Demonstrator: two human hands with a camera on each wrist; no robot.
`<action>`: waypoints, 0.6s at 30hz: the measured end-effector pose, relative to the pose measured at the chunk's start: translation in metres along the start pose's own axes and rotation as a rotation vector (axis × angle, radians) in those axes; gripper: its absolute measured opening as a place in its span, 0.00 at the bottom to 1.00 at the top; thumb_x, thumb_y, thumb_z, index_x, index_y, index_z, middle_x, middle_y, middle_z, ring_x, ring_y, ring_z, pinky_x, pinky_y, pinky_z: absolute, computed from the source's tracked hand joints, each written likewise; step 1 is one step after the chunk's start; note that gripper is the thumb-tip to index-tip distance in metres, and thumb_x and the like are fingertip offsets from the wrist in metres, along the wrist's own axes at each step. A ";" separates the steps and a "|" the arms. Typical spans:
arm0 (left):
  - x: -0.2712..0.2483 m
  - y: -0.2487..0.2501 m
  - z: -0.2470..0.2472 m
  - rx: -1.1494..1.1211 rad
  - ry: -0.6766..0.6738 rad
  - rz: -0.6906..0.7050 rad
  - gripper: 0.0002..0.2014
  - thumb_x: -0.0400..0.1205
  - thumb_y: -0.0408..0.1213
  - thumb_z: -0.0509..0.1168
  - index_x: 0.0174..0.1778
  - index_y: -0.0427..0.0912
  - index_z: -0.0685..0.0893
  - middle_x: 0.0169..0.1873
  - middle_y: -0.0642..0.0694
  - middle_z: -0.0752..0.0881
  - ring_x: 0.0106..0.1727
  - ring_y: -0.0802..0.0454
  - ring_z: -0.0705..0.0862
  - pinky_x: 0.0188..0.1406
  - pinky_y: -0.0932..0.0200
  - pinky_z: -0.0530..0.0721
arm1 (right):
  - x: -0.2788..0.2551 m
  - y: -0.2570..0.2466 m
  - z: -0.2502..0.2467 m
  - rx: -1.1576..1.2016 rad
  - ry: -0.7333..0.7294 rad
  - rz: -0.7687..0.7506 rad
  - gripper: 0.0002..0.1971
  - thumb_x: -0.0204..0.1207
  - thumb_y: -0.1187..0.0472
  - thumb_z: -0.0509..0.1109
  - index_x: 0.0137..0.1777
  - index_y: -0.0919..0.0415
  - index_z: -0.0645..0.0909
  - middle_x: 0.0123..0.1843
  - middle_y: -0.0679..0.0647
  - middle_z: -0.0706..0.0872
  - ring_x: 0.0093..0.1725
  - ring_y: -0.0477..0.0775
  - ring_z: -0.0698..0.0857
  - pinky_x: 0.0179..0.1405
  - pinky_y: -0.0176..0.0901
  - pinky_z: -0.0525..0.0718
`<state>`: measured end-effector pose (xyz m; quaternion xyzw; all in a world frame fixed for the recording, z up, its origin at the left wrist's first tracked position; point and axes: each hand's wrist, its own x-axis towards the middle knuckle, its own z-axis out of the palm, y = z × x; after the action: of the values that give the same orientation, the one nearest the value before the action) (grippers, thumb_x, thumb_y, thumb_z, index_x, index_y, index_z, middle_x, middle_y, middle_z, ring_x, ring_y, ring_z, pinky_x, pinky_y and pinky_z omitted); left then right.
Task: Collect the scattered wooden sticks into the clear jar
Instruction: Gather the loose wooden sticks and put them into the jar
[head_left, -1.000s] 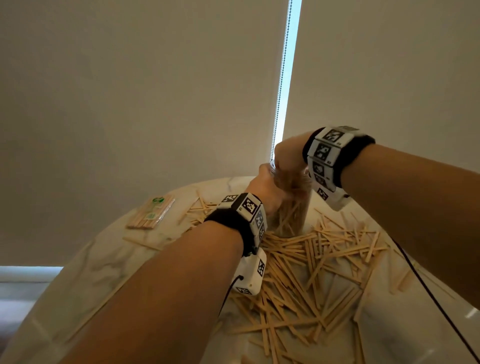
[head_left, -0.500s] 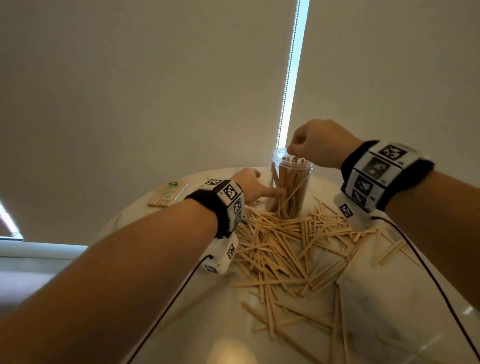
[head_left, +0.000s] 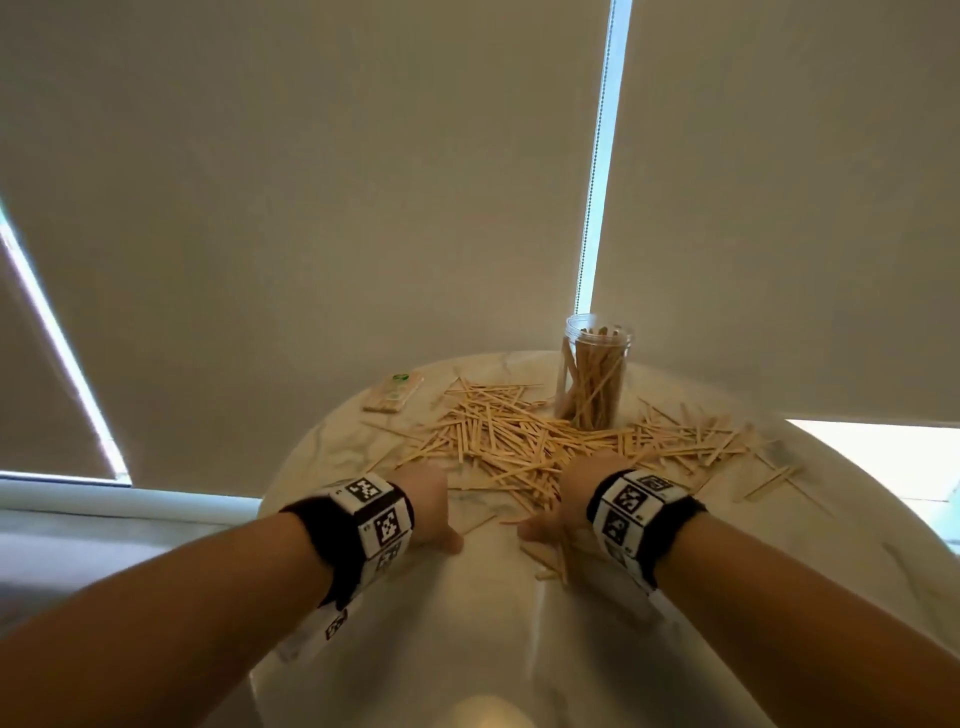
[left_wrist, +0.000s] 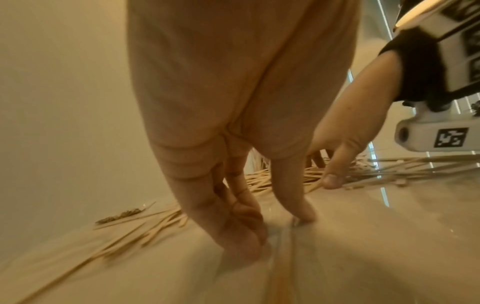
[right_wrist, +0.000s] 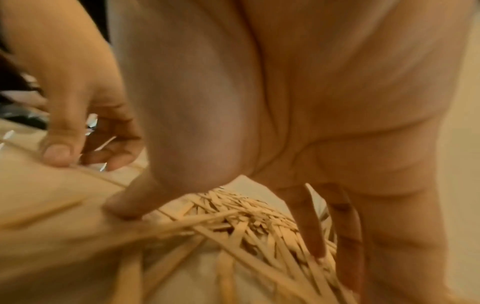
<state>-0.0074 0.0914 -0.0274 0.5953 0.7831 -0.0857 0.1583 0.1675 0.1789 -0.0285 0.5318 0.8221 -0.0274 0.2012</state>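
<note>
The clear jar (head_left: 597, 374) stands upright at the table's far side, holding several wooden sticks on end. A wide pile of loose sticks (head_left: 519, 441) lies in front of it and to both sides. My left hand (head_left: 431, 506) is down at the pile's near left edge; its straight fingers (left_wrist: 244, 240) touch bare tabletop and hold nothing. My right hand (head_left: 566, 499) is at the near right edge, with fingers (right_wrist: 315, 236) spread over the sticks (right_wrist: 246, 216) and the thumb (right_wrist: 124, 205) pressing on the table. Neither hand grips a stick.
The round marble table (head_left: 467, 613) has bare surface near me. A wrapped packet of sticks (head_left: 394, 395) lies at the far left. A few stray sticks (head_left: 769, 480) lie to the right. Closed blinds hang behind the table.
Both hands have left the jar's mouth and dropped to the near edge of the pile. The jar now stands alone.
</note>
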 end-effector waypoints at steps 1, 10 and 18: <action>-0.001 0.002 0.003 0.007 0.022 0.008 0.21 0.77 0.52 0.76 0.59 0.40 0.89 0.53 0.45 0.90 0.56 0.46 0.88 0.50 0.55 0.84 | 0.001 0.000 -0.001 0.049 0.017 -0.004 0.47 0.59 0.16 0.66 0.58 0.60 0.84 0.54 0.57 0.87 0.53 0.59 0.85 0.54 0.49 0.86; -0.007 0.007 0.009 -0.100 0.110 0.006 0.16 0.85 0.41 0.65 0.31 0.42 0.77 0.29 0.47 0.77 0.29 0.51 0.75 0.31 0.59 0.75 | -0.010 0.004 -0.015 0.160 0.012 -0.003 0.27 0.76 0.48 0.78 0.68 0.65 0.83 0.63 0.58 0.87 0.57 0.57 0.83 0.57 0.46 0.83; -0.004 -0.013 -0.012 -0.525 0.269 -0.021 0.15 0.90 0.45 0.55 0.51 0.37 0.79 0.45 0.39 0.83 0.50 0.40 0.83 0.45 0.57 0.73 | -0.013 -0.003 -0.010 0.154 0.015 -0.026 0.17 0.83 0.55 0.69 0.65 0.65 0.83 0.42 0.54 0.79 0.49 0.55 0.78 0.46 0.41 0.77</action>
<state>-0.0207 0.0885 -0.0156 0.5320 0.7985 0.1977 0.2007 0.1661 0.1690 -0.0154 0.5350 0.8260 -0.0893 0.1533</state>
